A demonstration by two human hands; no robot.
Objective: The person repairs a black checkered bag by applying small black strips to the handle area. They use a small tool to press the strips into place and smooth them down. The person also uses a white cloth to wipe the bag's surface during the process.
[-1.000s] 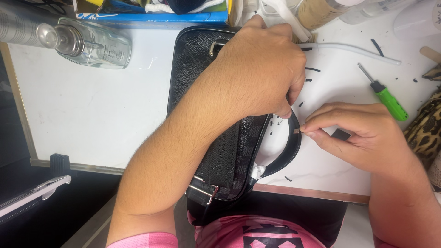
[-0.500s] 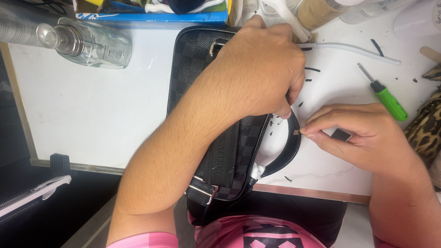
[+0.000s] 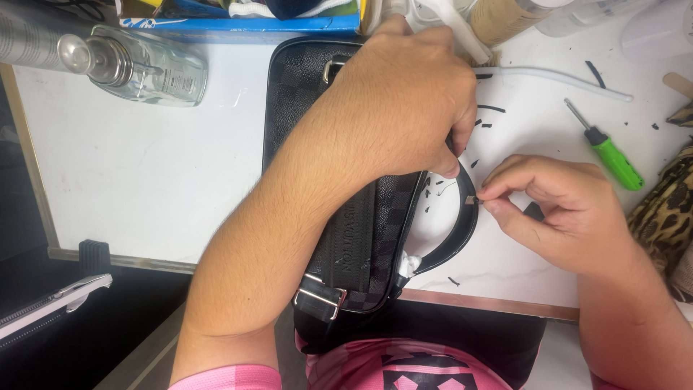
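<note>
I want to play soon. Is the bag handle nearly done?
Done: black scraps litter the white board. In hand: the left hand holds down the black checked bag; the right hand pinches something tiny at its curved black handle. How much is left isn't visible.

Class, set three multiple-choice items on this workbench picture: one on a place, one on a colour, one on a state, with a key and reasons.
1. Where does the screwdriver lie?
A. right of the right hand
B. on the bag
C. beside the glass bottle

2. What colour is the screwdriver's handle?
A. red
B. green
C. blue

3. What is the left hand doing?
A. lying flat on the white board
B. holding the screwdriver
C. pressing down on the bag

Key: 1 A, it lies on the board, past that hand; 2 B, the handle is bright green; 3 C, the hand covers the bag while the right fingertips pinch the black handle.
</note>
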